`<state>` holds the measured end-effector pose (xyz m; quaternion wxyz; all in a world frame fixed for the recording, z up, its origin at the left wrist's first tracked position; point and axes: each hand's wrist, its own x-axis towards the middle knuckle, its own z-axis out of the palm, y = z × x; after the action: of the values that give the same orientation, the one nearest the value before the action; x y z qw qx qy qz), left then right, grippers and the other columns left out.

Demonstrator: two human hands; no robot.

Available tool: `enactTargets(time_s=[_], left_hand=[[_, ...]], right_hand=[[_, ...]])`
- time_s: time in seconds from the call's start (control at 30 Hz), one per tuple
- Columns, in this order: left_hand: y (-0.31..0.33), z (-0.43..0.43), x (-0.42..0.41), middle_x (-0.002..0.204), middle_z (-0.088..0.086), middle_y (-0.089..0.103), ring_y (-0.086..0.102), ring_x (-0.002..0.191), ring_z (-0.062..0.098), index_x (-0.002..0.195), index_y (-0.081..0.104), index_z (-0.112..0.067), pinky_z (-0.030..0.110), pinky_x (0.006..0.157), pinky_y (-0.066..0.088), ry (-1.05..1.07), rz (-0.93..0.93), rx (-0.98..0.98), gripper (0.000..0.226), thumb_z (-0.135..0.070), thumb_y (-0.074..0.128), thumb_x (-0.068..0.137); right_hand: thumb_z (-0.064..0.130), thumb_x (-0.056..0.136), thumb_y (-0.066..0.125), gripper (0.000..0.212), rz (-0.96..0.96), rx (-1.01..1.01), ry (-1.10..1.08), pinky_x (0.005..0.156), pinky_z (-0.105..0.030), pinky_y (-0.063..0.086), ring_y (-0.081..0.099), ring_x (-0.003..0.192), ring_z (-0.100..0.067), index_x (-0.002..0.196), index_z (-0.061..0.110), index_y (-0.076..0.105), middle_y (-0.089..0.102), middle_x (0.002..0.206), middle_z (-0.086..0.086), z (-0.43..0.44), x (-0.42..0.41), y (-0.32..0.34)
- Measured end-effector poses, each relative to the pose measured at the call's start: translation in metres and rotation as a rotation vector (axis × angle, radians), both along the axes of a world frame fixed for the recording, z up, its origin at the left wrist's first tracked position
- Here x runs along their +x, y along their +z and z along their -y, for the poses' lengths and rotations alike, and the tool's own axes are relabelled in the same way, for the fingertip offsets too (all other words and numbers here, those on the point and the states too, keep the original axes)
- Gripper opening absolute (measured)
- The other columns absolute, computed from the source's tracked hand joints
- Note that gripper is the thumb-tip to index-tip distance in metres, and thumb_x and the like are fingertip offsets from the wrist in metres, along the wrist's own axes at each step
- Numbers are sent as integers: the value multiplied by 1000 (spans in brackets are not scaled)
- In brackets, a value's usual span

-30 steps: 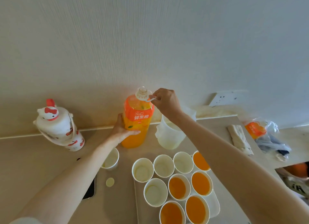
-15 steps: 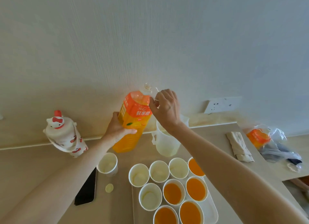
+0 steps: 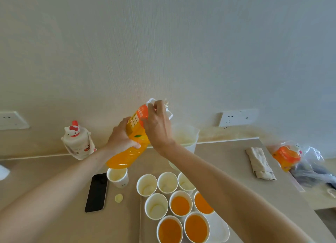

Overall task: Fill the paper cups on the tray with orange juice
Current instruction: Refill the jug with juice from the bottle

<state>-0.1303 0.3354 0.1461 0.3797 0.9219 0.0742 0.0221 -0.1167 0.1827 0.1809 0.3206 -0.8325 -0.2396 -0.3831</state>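
Note:
An orange juice bottle [image 3: 127,155] is lifted off the counter and tilted, its neck pointing up and to the right. My left hand [image 3: 121,138] grips its body. My right hand [image 3: 157,126] holds its white carry handle near the neck, above a translucent plastic jug [image 3: 187,135]. The bottle's mouth looks uncapped. On the white tray [image 3: 219,230] stand several paper cups: those at the front and right, like the cup [image 3: 180,205], hold orange juice; the empty cup [image 3: 156,205] and the back row hold none. My right forearm hides part of the tray.
A lone paper cup [image 3: 117,176], a black phone [image 3: 96,192] and a pale bottle cap [image 3: 118,198] lie left of the tray. A cartoon-cat flask [image 3: 77,141] stands by the wall. At right are a folded cloth [image 3: 259,162] and a plastic bag with another orange bottle [image 3: 286,157].
The bottle has risen from the counter and tipped over to the right, towards the jug. Both hands rose with it; my right hand went from the cap area to the handle.

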Motion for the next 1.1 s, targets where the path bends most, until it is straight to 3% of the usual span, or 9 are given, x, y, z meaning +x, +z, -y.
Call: enactTargets(time_s=[0.07,0.17,0.3,0.43,0.63,1.1], left_hand=[[4,-1,-4,121,-3,53,48,115,28,132,33,-38,52,96,44,0,-33,75,110,-39,84,35],[6,-1,-9,119,-3,53,48,115,29,129,32,-41,54,96,44,1,-91,143,109,-40,83,33],[3,-2,-11,121,-2,51,48,115,31,130,28,-40,55,95,44,-12,-153,223,110,-40,83,35],[3,-2,-6,123,-1,50,46,117,33,131,27,-40,55,96,43,-28,-202,265,112,-38,82,34],[6,9,-1,134,3,46,42,124,36,141,25,-32,55,99,40,-38,-256,415,113,-27,87,47],[12,20,8,140,4,39,34,131,36,147,18,-33,54,102,32,-37,-388,660,113,-19,86,57]], right_hand=[[-23,54,74,31,-109,24,-4,37,-32,44,53,61,-33,75,-6,57,49,82,-20,-4,-6,3],[-21,70,59,21,-288,11,-6,51,-39,46,49,71,-34,85,-6,55,47,93,-22,-5,-12,2],[4,90,56,22,-485,-94,-128,74,-32,40,45,106,-30,112,1,58,44,118,-15,-7,-16,-4],[27,91,63,40,-576,-112,-160,91,-34,40,38,119,-30,124,5,54,42,126,-12,-6,-18,-4],[48,82,71,71,-638,-121,-177,99,-36,37,35,122,-29,133,7,44,38,131,-12,-1,-20,-17],[49,78,74,69,-800,-3,-174,98,-37,40,35,122,-27,128,9,50,39,127,-9,7,-15,-28]])
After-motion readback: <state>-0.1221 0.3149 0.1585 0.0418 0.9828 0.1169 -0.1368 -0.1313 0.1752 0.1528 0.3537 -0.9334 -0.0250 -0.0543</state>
